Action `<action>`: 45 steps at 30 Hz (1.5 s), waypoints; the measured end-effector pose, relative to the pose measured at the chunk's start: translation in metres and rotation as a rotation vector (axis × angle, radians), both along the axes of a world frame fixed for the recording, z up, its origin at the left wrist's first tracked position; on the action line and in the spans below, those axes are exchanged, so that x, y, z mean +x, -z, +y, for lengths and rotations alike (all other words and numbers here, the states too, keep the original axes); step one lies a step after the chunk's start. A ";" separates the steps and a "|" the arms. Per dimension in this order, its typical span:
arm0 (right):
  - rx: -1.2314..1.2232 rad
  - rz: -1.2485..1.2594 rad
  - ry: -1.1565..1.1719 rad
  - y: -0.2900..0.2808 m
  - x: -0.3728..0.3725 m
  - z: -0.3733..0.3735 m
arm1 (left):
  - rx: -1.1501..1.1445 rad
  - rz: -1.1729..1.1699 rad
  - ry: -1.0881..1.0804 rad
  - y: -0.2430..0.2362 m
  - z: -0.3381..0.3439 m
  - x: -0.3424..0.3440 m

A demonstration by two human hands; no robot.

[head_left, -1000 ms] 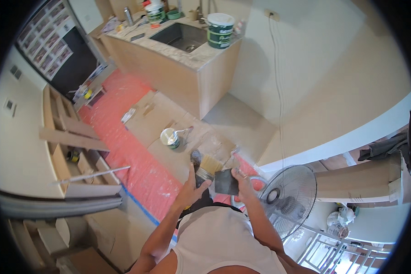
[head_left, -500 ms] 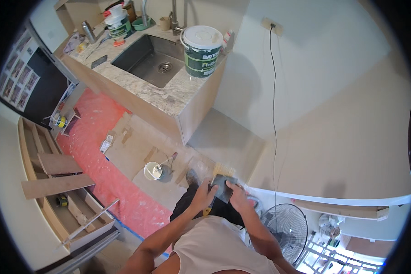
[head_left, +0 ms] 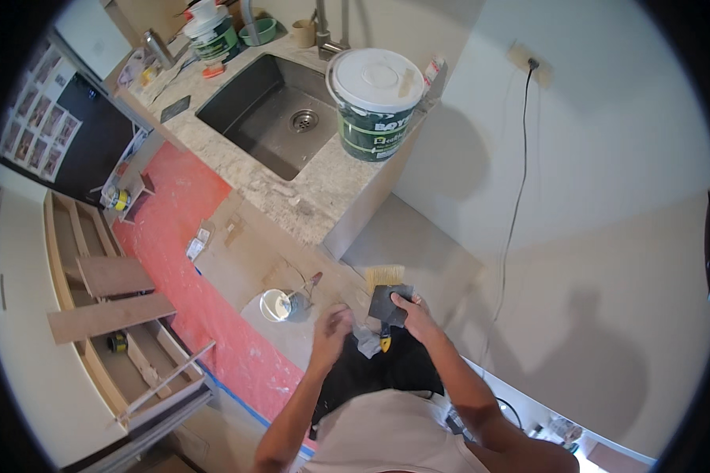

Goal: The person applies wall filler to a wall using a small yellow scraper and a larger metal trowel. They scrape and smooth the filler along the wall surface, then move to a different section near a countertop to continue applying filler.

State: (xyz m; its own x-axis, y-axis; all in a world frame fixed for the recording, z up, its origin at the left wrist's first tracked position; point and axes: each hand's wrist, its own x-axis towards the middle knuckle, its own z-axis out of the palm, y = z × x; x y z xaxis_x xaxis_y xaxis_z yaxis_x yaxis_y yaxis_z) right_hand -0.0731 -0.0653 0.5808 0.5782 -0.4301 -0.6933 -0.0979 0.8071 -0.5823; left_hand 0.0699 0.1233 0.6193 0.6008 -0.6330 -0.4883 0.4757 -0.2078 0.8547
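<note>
My right hand (head_left: 420,317) is closed, its thumb pressing on a dark grey rectangular sheet (head_left: 390,304). Behind that sheet is a wide brush; its pale bristles (head_left: 384,275) stick out above and its yellow handle end (head_left: 385,342) shows below. The right fingers behind are mostly hidden. My left hand (head_left: 334,329) is apart from the sheet, to its left, fingers loosely bent and slightly blurred, with nothing visible in them. Just below the sheet is a grey crumpled-looking shape (head_left: 366,340) that I cannot make out. A small white pail (head_left: 275,306) with a stick-like tool stands on the floor to the left.
A stone counter (head_left: 292,206) with a sink (head_left: 248,118) lies ahead. A large lidded green-and-white bucket (head_left: 377,110) stands at its right end. Red sheeting (head_left: 183,201) and cardboard cover the floor. Wooden framing (head_left: 110,307) lies at left; a black cord (head_left: 519,189) hangs down the right wall.
My left hand has let go of the dark sheet and moved left. The right hand keeps the sheet and brush. The view has shifted, so the fan is mostly out of sight.
</note>
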 end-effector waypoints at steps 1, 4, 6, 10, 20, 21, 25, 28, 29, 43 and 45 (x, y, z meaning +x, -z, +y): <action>-0.037 0.033 -0.024 0.027 0.005 -0.015 | 0.025 -0.035 -0.070 0.017 0.006 0.013; -0.447 0.251 -0.125 0.161 0.020 -0.060 | 0.220 -0.167 -0.450 0.153 0.045 0.061; -0.598 0.519 -0.240 0.264 0.023 -0.074 | 0.311 -0.084 -0.711 0.272 0.081 0.104; -0.890 0.608 -0.525 0.416 0.072 -0.067 | 0.683 -0.117 -1.205 0.421 0.160 0.195; -0.978 0.482 -1.459 0.625 0.128 -0.009 | 1.400 -0.296 -0.943 0.510 0.173 0.209; -1.008 0.370 -1.586 0.637 0.128 0.009 | 1.301 -0.421 -0.985 0.521 0.201 0.201; -1.031 0.342 -2.187 0.700 0.095 0.005 | 0.698 -0.296 -0.884 0.557 0.198 0.199; -1.192 0.074 -2.304 0.737 0.120 -0.031 | 1.028 -0.779 -0.844 0.555 0.168 0.242; -1.197 -0.151 -2.343 0.727 0.130 0.016 | 0.960 -0.642 -0.853 0.548 0.231 0.245; -1.336 0.174 -1.262 0.652 0.160 -0.062 | 0.631 -0.259 -0.759 0.471 0.158 0.187; -1.416 -0.028 -1.162 0.631 0.162 -0.043 | 0.670 -0.267 -0.664 0.443 0.168 0.164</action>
State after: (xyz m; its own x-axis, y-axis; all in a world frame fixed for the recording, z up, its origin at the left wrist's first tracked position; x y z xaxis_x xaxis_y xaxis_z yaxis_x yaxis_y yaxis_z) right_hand 0.0885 -0.1082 -0.0500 0.9805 -0.0355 -0.1935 -0.1629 -0.6976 -0.6977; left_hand 0.2339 0.2916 0.1766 0.8775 0.2329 -0.4192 0.4793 -0.4493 0.7539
